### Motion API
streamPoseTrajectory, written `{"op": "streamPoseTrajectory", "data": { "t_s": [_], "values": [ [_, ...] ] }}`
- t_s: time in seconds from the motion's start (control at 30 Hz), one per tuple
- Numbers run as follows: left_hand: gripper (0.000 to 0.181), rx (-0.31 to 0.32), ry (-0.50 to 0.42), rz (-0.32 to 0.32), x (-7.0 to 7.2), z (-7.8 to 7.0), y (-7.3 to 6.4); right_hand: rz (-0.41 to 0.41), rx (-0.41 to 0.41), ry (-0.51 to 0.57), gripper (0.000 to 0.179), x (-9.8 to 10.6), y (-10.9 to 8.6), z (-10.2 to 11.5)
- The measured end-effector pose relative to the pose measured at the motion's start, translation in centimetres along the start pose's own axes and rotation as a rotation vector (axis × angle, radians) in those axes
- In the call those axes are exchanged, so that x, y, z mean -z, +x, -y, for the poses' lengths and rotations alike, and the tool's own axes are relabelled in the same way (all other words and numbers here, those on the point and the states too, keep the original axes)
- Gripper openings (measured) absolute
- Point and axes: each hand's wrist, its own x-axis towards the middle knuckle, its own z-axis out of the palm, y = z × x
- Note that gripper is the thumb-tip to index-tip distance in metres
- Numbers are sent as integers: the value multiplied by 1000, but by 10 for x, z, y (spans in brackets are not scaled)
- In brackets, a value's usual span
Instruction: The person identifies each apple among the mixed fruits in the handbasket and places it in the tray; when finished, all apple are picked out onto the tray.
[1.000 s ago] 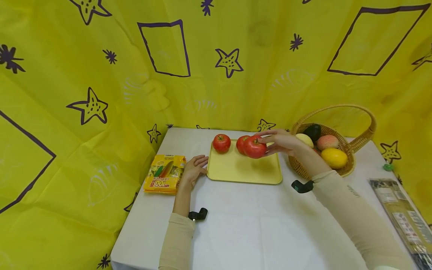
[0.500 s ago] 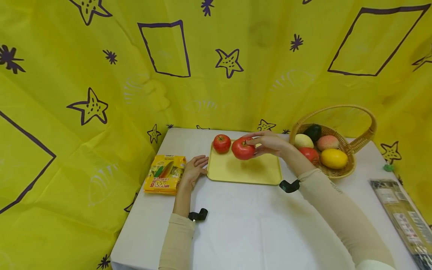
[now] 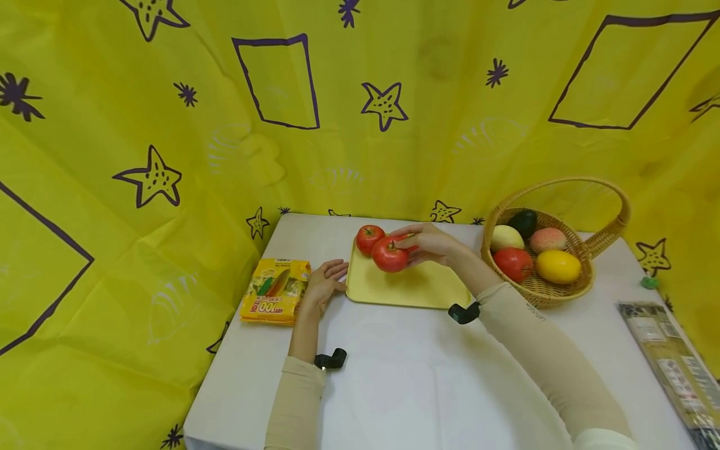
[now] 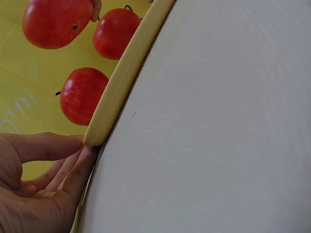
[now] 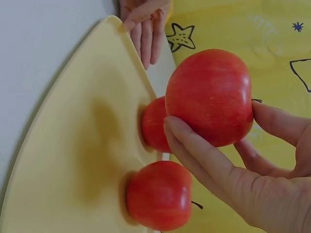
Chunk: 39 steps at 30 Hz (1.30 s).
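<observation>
Left hand [image 3: 324, 282] pinches the tray [image 3: 416, 290] at its near-left corner; right hand [image 3: 432, 244] grips a red apple [image 3: 389, 256], which I see held above the tray. Two more apples [image 5: 159, 195] sit along its far side. Yellow patterned cloth [image 3: 444, 156] hangs beyond the desk [image 3: 388, 387].

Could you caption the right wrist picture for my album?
A right hand holds a red apple above a yellow tray bearing two more apples.

Booth-like corner, yellow curtain [image 3: 337, 150] (star-printed), white table [image 3: 388, 387]
</observation>
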Motion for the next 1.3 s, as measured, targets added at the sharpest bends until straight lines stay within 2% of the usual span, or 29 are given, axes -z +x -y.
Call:
{"op": "streamPoseTrajectory", "data": {
  "t_s": [0.67,1.3],
  "values": [
    [76,12,3,7,1,-2,-1,-50,-21,63,46,-24,31,-13],
    [76,7,-1,10,2,-1,0,-61,-68,65,47,-37,42,-20]
  ]
}}
